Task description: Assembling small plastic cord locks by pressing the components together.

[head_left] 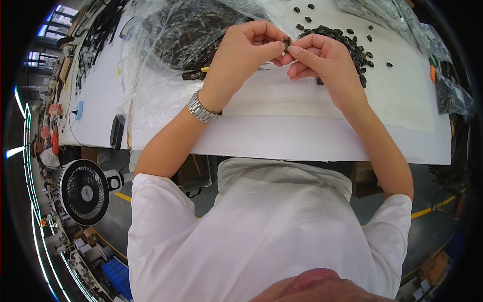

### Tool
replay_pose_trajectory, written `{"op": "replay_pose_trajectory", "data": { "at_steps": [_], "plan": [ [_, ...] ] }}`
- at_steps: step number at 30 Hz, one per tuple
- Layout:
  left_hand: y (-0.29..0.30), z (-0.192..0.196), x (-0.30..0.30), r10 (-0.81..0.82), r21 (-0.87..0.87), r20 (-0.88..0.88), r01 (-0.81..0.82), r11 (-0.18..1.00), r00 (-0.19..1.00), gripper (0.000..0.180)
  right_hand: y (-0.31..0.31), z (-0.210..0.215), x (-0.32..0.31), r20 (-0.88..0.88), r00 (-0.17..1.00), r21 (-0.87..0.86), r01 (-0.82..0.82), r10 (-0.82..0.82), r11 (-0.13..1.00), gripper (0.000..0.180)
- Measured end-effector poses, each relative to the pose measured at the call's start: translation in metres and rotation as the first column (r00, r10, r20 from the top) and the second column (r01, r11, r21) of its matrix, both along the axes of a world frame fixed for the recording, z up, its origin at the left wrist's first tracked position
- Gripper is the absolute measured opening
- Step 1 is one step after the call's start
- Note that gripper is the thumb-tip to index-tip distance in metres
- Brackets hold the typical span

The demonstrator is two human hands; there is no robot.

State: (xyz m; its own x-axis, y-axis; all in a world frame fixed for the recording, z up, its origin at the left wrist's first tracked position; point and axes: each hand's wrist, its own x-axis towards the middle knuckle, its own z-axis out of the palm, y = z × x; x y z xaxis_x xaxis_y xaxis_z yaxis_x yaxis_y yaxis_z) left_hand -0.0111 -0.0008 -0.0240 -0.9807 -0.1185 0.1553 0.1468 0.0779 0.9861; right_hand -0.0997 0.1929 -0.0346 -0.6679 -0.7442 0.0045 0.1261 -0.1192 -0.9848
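My left hand point(245, 53) and my right hand point(323, 60) meet above the white table, fingertips pinched together. Between them is a small dark brown piece point(287, 43), held upright by the fingers of both; its exact kind is too small to make out. Just beyond my right hand, a heap of small black pieces point(358, 55) lies loose on the white sheet. Behind my left hand spreads a clear plastic bag point(171, 30) full of dark pieces. A thin tool with a yellow handle point(205, 69) lies partly hidden under my left wrist.
A black box-shaped object point(117, 132) sits at the table's left front edge, near a blue item point(79, 110) with a cable. Dark straps point(103, 38) lie far left. More plastic bags point(397, 20) rest at the back right. A fan point(84, 192) stands left of me.
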Motion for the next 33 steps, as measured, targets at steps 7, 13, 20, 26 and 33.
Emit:
{"op": "replay_pose_trajectory", "data": {
  "at_steps": [7,13,20,26,33],
  "plan": [
    [0.011,0.001,0.003,0.164,-0.555,-0.238,-0.272,0.786,0.957,0.009,-0.003,0.015,0.017,-0.387,0.918,0.172,0.166,-0.088,0.971,0.018],
    [0.01,-0.001,-0.002,0.125,-0.593,-0.403,-0.363,0.719,0.907,0.009,-0.003,0.005,0.008,-0.289,0.954,0.082,0.107,-0.079,0.991,0.022],
    [0.012,-0.004,-0.002,0.05,-0.617,-0.572,-0.47,0.632,0.819,0.01,-0.006,-0.004,0.001,0.274,0.953,-0.199,-0.075,0.129,0.977,0.026],
    [0.012,-0.009,-0.004,0.015,-0.604,-0.611,-0.479,0.637,0.791,0.014,-0.004,-0.001,0.001,0.152,0.986,-0.133,-0.056,0.076,0.99,0.027],
    [0.012,-0.005,-0.006,-0.092,-0.662,-0.669,-0.534,0.526,0.738,0.021,-0.003,-0.002,0.003,0.221,0.973,-0.174,-0.025,0.063,0.984,0.027]
  ]
}}
